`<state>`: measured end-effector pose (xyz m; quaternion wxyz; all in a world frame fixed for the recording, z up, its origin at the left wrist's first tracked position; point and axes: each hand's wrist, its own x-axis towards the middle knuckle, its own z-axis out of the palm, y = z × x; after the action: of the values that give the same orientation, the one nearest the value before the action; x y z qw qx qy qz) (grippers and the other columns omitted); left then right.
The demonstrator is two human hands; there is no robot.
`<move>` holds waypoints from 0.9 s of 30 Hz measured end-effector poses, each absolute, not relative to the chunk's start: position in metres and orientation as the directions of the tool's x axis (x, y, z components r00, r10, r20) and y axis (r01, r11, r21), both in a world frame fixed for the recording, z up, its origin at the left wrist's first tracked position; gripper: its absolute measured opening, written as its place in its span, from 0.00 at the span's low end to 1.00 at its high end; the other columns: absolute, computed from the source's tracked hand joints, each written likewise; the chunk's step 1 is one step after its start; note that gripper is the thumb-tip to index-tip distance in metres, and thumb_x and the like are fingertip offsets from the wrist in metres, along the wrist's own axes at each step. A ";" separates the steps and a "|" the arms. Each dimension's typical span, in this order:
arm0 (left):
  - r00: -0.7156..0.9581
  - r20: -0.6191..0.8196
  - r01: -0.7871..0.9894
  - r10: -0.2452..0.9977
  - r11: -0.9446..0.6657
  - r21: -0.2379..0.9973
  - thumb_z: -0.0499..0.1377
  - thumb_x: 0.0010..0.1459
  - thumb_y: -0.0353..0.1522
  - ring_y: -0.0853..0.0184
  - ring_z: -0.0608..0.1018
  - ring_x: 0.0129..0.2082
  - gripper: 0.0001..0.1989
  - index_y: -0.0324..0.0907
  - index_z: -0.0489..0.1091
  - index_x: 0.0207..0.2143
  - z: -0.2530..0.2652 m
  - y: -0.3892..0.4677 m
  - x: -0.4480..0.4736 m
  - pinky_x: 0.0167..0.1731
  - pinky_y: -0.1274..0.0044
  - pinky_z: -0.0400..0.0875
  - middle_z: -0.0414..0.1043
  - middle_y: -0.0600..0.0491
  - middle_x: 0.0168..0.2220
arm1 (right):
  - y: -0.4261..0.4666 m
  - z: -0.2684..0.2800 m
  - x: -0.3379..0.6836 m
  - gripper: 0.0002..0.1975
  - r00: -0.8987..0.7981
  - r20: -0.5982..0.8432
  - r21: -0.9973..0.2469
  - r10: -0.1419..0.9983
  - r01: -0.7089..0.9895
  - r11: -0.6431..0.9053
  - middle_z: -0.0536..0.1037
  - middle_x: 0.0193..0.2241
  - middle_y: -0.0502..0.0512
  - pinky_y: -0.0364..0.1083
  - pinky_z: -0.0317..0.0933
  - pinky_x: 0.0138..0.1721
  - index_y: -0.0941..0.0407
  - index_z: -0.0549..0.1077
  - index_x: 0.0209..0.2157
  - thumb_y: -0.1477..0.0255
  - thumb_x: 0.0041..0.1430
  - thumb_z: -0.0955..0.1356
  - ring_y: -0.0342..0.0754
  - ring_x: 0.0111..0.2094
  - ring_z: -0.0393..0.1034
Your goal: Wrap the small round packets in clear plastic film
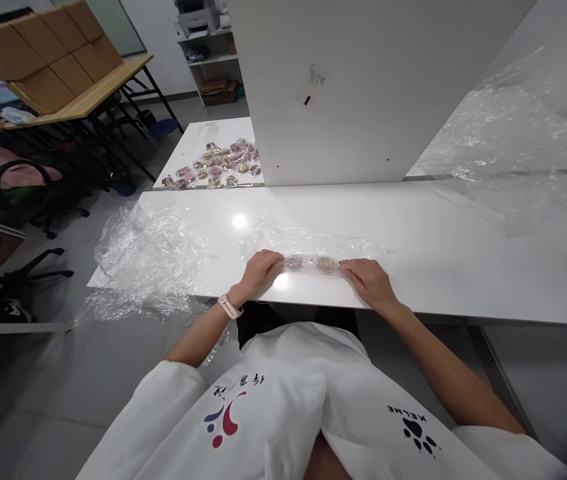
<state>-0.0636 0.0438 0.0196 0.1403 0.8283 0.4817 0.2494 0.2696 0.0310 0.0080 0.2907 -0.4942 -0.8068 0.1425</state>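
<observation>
On the white table, a strip of clear plastic film [308, 237] lies around two small oval pieces. One piece is pinkish [294, 262], the other golden brown [325, 265]; their exact kind is too small to tell. At the left end, beside the pinkish piece, my left hand [262, 270] has its fingers closed on the film. My right hand [370, 283] grips the other end, just right of the golden piece. The film rises loosely behind both pieces.
A heap of crumpled clear film [148, 260] hangs over the table's left end. More film [508, 147] lies at the right. Behind a white upright panel [333, 93], several wrapped pieces [218, 163] cover another surface. A person [3, 157] sits near cardboard boxes [48, 57].
</observation>
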 end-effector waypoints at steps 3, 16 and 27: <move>0.312 0.148 0.797 0.938 -0.344 0.496 0.48 0.70 0.40 0.65 0.75 0.27 0.17 0.43 0.72 0.37 0.032 0.069 -0.057 0.28 0.74 0.66 0.75 0.51 0.28 | 0.051 0.019 0.269 0.18 -0.234 0.152 -0.619 0.960 0.735 0.277 0.81 0.31 0.53 0.48 0.62 0.37 0.53 0.76 0.37 0.61 0.69 0.59 0.50 0.32 0.74; 0.379 0.217 0.860 0.900 -0.429 0.276 0.48 0.58 0.21 0.53 0.53 0.71 0.29 0.38 0.61 0.63 0.027 0.037 -0.035 0.67 0.51 0.46 0.59 0.40 0.67 | 0.028 0.027 0.241 0.13 -0.277 0.353 -0.424 0.894 0.804 0.416 0.77 0.40 0.59 0.53 0.61 0.45 0.53 0.76 0.44 0.66 0.68 0.62 0.55 0.43 0.69; 0.064 -0.291 -0.348 0.955 0.295 0.890 0.48 0.69 0.35 0.60 0.76 0.56 0.16 0.39 0.71 0.49 0.063 0.061 0.037 0.56 0.66 0.72 0.75 0.43 0.53 | -0.002 0.020 0.214 0.24 0.103 0.069 -0.950 0.992 0.312 0.034 0.71 0.54 0.62 0.55 0.69 0.49 0.52 0.69 0.56 0.54 0.63 0.66 0.53 0.47 0.72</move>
<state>0.0367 0.0609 0.0632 0.6536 0.3235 0.4691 0.4980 0.2141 -0.0024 0.0202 0.4559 -0.5862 -0.5560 0.3733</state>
